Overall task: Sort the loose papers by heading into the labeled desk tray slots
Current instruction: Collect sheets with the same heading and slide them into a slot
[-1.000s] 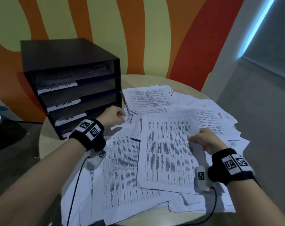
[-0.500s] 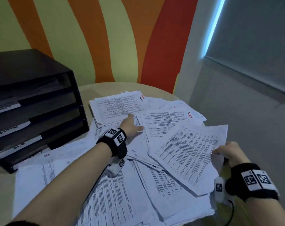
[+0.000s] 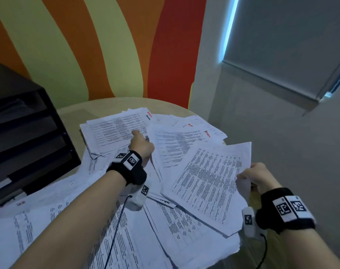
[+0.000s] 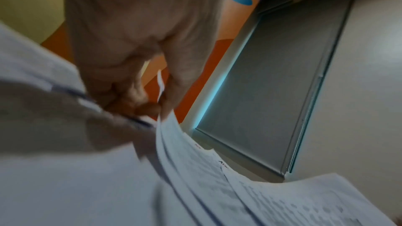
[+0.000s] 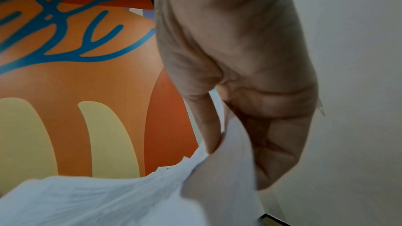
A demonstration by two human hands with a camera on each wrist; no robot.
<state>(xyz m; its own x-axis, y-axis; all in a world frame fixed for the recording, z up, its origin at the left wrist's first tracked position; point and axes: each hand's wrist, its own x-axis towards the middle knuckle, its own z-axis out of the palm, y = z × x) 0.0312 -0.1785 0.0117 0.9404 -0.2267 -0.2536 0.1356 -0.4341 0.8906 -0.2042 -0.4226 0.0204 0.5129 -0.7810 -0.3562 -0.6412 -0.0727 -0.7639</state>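
Note:
Loose printed papers (image 3: 138, 235) cover the round table (image 3: 72, 117). The black desk tray (image 3: 29, 133) with stacked slots stands at the left edge, its labels out of sight. My left hand (image 3: 141, 142) reaches over a far stack with a red heading (image 3: 111, 131). In the left wrist view this hand (image 4: 152, 106) pinches the edge of a sheet (image 4: 174, 137) between thumb and curled fingers. My right hand (image 3: 250, 175) grips the right edge of a printed sheet (image 3: 208, 183) held slanted above the pile. The right wrist view shows the right hand (image 5: 219, 137) with that paper (image 5: 108, 200) between thumb and fingers.
More sheets with red headings (image 3: 206, 133) lie at the far right, overhanging the table's rim. A striped orange and yellow wall (image 3: 107, 45) stands right behind the table. A grey wall with a window blind (image 3: 282, 45) is on the right.
My left hand has moved from the tray's front to the far stack and taken a sheet's edge. My right hand has swung its sheet to the right. The view has turned right.

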